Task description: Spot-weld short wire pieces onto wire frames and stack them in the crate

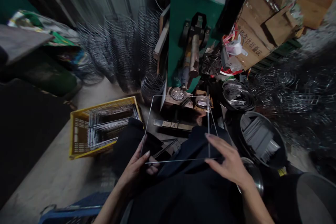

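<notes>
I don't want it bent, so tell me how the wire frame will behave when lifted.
The wire frame is probably light for its size: thin wire around an open middle. It should hold its shape, since its near side runs straight between the left hand and right hand. Pressed hard, though, such slim wire might bend.

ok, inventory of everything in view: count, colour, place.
wire frame: one, silver, centre
crate: one, yellow, left floor
wire pieces: uncountable, grey, in crate
machine: one, green, top centre
dishes: two, grey, below machine
grille: one, dark, beside machine
wire stacks: several, grey, behind crate
cardboard: count unclear, brown, upper right
bucket: one, dark, right
flat strips: many, grey, in bucket
coiled wire: one bundle, grey, behind bucket
tangled wire: uncountable, grey, far right
left grip: one, bare, wire frame's left
right grip: one, bare, wire frame's right
</notes>
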{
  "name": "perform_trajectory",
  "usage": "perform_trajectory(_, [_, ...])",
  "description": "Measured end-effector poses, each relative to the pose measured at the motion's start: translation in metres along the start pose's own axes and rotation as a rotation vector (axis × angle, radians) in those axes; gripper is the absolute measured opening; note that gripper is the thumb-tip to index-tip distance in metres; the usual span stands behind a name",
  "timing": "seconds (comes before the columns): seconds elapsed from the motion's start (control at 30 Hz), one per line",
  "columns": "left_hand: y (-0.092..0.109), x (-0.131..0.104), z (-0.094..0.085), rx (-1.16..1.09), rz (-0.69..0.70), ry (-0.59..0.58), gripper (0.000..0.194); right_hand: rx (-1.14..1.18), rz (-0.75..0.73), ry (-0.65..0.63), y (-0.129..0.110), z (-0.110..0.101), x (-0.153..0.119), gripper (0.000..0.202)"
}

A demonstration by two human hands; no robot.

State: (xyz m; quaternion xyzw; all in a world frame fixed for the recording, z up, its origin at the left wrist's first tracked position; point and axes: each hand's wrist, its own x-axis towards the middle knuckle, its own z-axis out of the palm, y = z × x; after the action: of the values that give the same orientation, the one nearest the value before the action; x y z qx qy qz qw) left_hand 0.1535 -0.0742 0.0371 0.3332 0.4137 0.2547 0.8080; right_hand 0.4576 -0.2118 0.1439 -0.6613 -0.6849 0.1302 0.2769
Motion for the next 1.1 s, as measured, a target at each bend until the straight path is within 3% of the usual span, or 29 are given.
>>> perform_trajectory(0.13, [0.003,-0.002,0.002,0.017,0.008,-0.021,0.102,-0.005,-0.020,-0.163,-0.001,0.036,0.005,0.067])
perform_trajectory(0.37, [0.002,-0.001,0.007,0.004,0.000,-0.043,0.105,0.020,0.002,-0.203,0.008,0.069,0.017,0.066])
perform_trajectory(0.5, [-0.003,0.004,0.015,0.020,-0.003,-0.096,0.102,0.166,-0.098,-0.265,0.000,0.088,0.034,0.070])
perform_trajectory(0.6, [-0.004,0.006,0.018,0.021,-0.011,-0.101,0.103,0.194,-0.131,-0.296,-0.007,0.089,0.035,0.075])
perform_trajectory(0.77, [-0.002,0.004,0.015,0.013,0.021,-0.092,0.099,0.084,0.013,-0.246,-0.002,0.075,0.017,0.070])
perform_trajectory(0.9, [0.001,0.000,0.014,0.010,0.033,-0.090,0.100,0.069,0.059,-0.279,0.003,0.072,0.009,0.073])
perform_trajectory(1.1, [0.010,-0.013,0.025,0.042,0.044,-0.070,0.098,0.090,0.074,-0.288,0.000,0.072,0.008,0.075])
